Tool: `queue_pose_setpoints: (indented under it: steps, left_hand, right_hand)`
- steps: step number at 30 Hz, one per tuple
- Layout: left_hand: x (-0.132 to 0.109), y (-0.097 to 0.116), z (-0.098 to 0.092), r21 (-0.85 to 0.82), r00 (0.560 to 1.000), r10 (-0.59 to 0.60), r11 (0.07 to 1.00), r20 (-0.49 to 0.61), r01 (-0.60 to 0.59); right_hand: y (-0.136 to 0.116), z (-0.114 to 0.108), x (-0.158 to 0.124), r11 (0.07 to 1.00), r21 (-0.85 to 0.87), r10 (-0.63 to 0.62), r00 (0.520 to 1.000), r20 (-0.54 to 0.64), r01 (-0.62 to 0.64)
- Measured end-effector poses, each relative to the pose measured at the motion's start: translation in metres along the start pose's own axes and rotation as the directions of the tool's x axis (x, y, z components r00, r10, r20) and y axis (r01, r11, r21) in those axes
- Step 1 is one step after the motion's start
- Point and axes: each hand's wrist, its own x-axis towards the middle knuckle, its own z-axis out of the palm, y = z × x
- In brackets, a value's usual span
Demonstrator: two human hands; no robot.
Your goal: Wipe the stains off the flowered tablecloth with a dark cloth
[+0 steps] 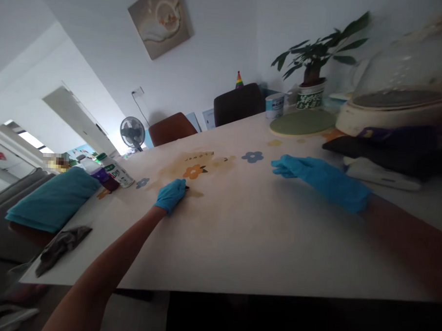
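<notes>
My left hand point(171, 195), in a blue glove, is closed near the middle of the white table point(210, 253). A small dark tip shows beside its fingers; what it belongs to is hidden. Around that hand spreads a brownish stain point(169, 169) over an orange printed flower point(193, 171) and lettering. My right hand point(315, 177), also blue-gloved, is over the table's right side with its fingers stretched out to the left and nothing seen in them. It is nearest to a blue printed flower point(252, 157).
A crumpled dark cloth point(63, 246) lies at the left corner. A white bottle point(114, 170) and a dark-liquid bottle point(106, 179) stand at the left edge. On the right are a green round mat point(302, 122), a potted plant point(311, 94), a tin point(275, 106) and a clear-domed appliance point(395, 102).
</notes>
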Motion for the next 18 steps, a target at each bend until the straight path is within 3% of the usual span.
queue_pose_setpoints:
  steps: [4,7,10,14,18]
  left_hand:
    - [-0.014,-0.014,-0.001,-0.118,0.999,0.015,0.993,-0.033,-0.019]
    - [-0.032,-0.031,0.010,-0.259,0.982,0.162,0.949,-0.094,-0.181]
    - [-0.042,-0.035,0.020,-0.319,0.938,0.316,0.882,-0.143,-0.346]
    - [-0.028,-0.004,0.020,-0.203,0.905,0.422,0.883,-0.057,-0.424]
    - [-0.006,0.037,0.010,-0.063,0.938,0.342,0.939,0.051,-0.339]
  right_hand:
    - [-0.018,-0.002,-0.008,0.999,-0.050,0.014,1.000,0.000,-0.014]
    - [-0.027,-0.001,-0.016,0.963,-0.253,-0.090,0.996,0.022,0.092]
    - [-0.031,0.002,-0.022,0.883,-0.440,-0.155,0.986,0.059,0.165]
    - [-0.035,0.005,-0.026,0.848,-0.518,-0.086,0.994,0.074,0.112]
    - [-0.036,0.003,-0.023,0.857,-0.512,-0.038,0.999,0.037,0.052]
